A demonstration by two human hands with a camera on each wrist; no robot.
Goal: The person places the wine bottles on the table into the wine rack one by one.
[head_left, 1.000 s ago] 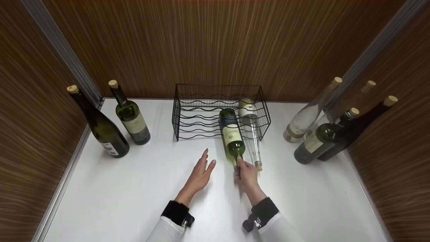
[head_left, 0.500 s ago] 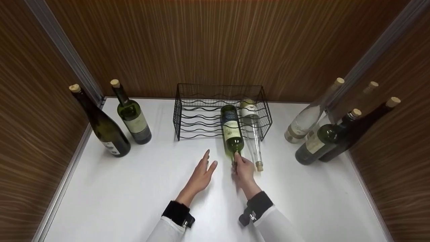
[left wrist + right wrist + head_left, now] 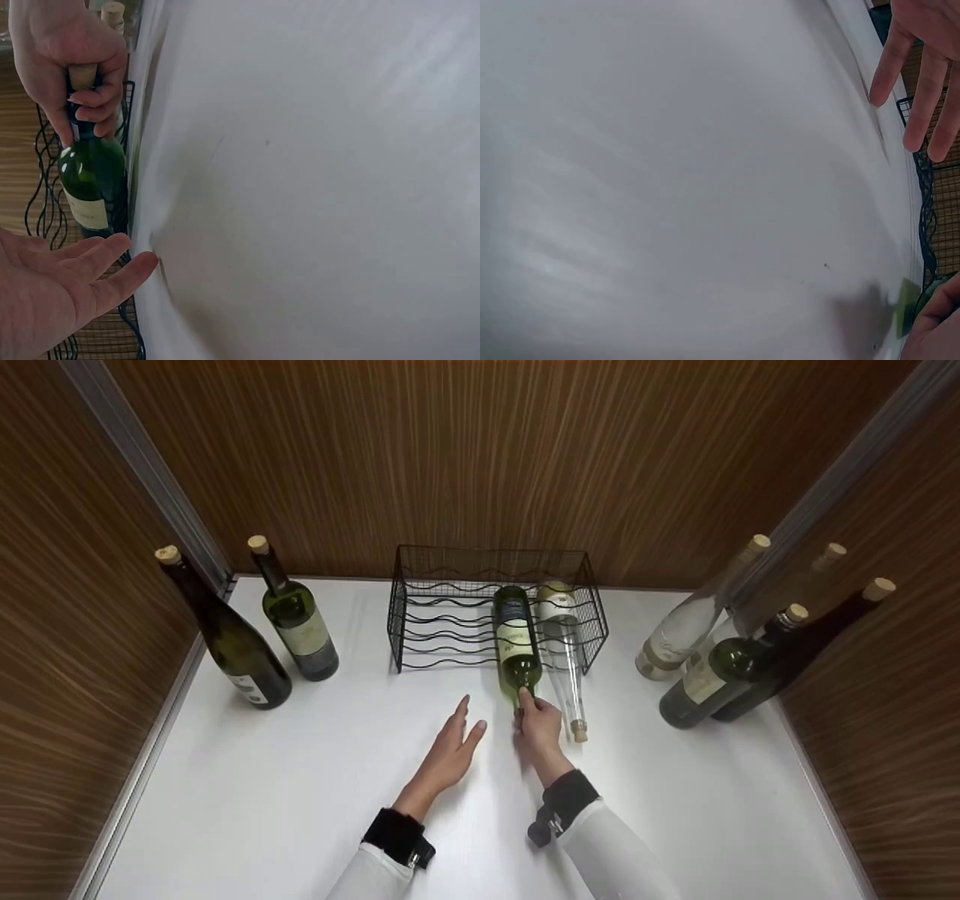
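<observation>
My right hand (image 3: 540, 727) grips the neck of a green wine bottle (image 3: 516, 637), which lies with its base inside the black wire wine rack (image 3: 442, 664) and its neck toward me. In the left wrist view, the fingers of that hand curl round the neck below the cork (image 3: 82, 76). A clear bottle (image 3: 571, 682) lies in the rack just to the right, its corked end sticking out at the front. My left hand (image 3: 446, 754) is held over the table left of the green bottle, fingers extended and holding nothing.
On the left stand a dark tall bottle (image 3: 236, 641) and a green bottle (image 3: 304, 630), both corked. Several more bottles stand at the right, among them a clear one (image 3: 679, 630) and a dark green one (image 3: 709, 682). Wood-grain panels (image 3: 480, 457) enclose the white table (image 3: 300, 795).
My right hand has pushed the green wine bottle deeper into the rack, moving away from me and slightly left. My left hand has stayed nearly in place.
</observation>
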